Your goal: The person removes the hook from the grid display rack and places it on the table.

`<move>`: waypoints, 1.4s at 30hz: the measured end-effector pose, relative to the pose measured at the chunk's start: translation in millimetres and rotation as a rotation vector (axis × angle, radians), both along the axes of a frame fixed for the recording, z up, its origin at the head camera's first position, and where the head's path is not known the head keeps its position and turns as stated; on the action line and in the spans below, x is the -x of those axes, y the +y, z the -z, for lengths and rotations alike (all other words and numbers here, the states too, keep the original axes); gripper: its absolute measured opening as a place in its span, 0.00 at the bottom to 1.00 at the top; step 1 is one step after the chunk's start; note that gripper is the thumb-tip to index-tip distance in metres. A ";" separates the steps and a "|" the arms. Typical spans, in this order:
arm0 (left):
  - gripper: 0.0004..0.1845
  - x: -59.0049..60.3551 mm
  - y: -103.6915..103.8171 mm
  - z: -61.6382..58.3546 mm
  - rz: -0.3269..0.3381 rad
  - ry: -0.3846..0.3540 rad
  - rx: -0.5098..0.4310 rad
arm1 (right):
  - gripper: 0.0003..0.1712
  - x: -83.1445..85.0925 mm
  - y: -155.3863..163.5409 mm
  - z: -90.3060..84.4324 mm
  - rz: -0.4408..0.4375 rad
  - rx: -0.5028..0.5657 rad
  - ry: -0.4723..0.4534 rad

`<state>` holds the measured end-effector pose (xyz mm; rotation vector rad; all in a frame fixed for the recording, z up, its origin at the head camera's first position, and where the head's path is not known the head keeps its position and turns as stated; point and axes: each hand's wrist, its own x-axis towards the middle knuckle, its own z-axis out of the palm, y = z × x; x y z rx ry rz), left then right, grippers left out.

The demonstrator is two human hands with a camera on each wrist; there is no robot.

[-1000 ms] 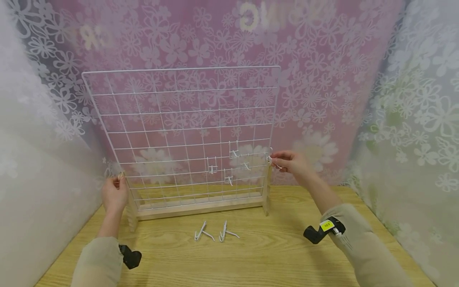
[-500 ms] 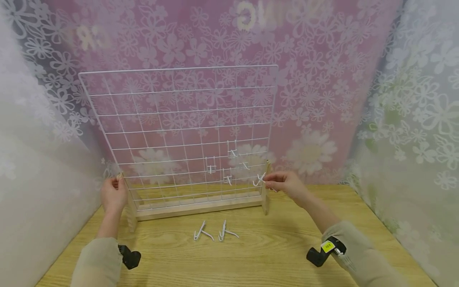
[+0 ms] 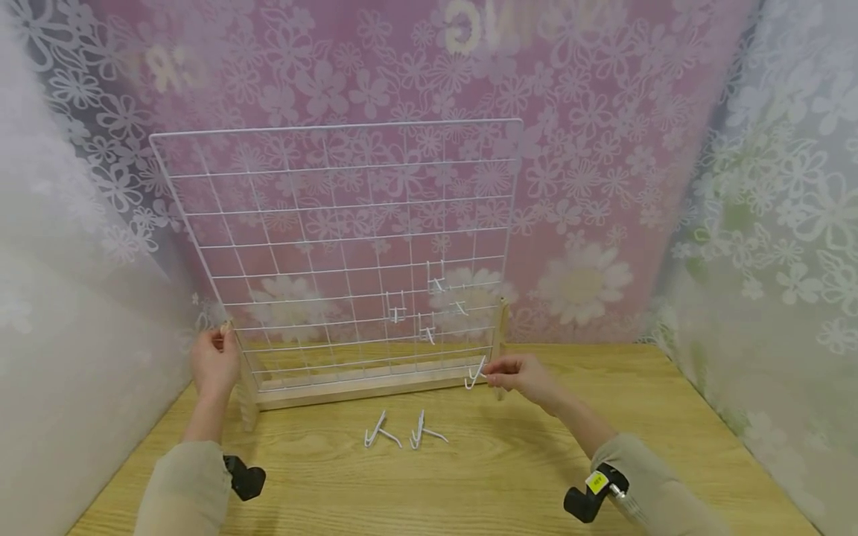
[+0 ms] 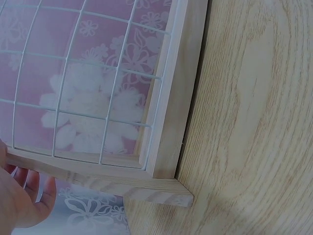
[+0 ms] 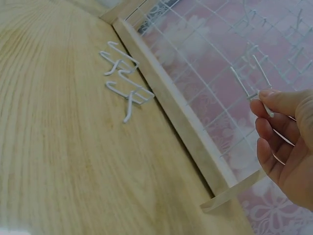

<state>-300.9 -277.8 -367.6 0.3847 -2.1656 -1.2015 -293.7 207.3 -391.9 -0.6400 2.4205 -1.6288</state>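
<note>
At the far left, the person's left hand (image 3: pixel 213 363) has its grip clamped on the pale wooden upright post (image 3: pixel 243 380) at the left end of the stand, fingers curled round it near its top; in the left wrist view only the fingertips (image 4: pixel 19 196) show, behind the post's foot. The post belongs to a light wooden stand (image 3: pixel 365 384) whose long base rail rests on the wood-grain tabletop (image 3: pixel 469 476). A white square wire grid panel (image 3: pixel 335 238) stands upright in that stand, in front of a pink curtain with white flower print (image 3: pixel 603 112).

Further right, four small white wire hooks (image 3: pixel 429 309) hang on the lower right part of the grid, set close together over a few neighbouring cells. Below them, on the tabletop just in front of the base rail, two loose white wire hooks (image 3: pixel 402 434) lie side by side, almost touching each other.

To the right, a single white wire hook (image 3: pixel 474 374) is held low, just in front of the stand's right end and a little above the tabletop. The right hand (image 3: pixel 523 376) pinches it: thumb and forefinger are pressed together on the hook's stem, and the remaining fingers (image 5: pixel 271 147) curl loosely beneath. The stand's right post (image 3: pixel 499 350) rises just behind that hand.
</note>
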 end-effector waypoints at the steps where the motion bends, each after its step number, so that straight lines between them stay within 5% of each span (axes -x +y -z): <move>1: 0.19 -0.2 0.0 0.0 0.000 -0.002 0.001 | 0.18 0.2 -0.4 3.2 -0.002 0.006 0.000; 23: 0.18 0.3 -2.4 -0.4 -0.007 -0.013 -0.001 | 0.10 1.1 -17.6 54.1 -0.081 -0.045 0.073; 35: 0.17 -0.1 -1.9 -0.1 -0.005 -0.001 0.009 | 0.09 1.9 -19.9 76.3 -0.090 -0.099 0.020; 42: 0.18 0.8 -1.7 0.2 0.009 -0.011 0.017 | 0.10 -0.3 -18.0 80.4 -0.154 -0.083 0.113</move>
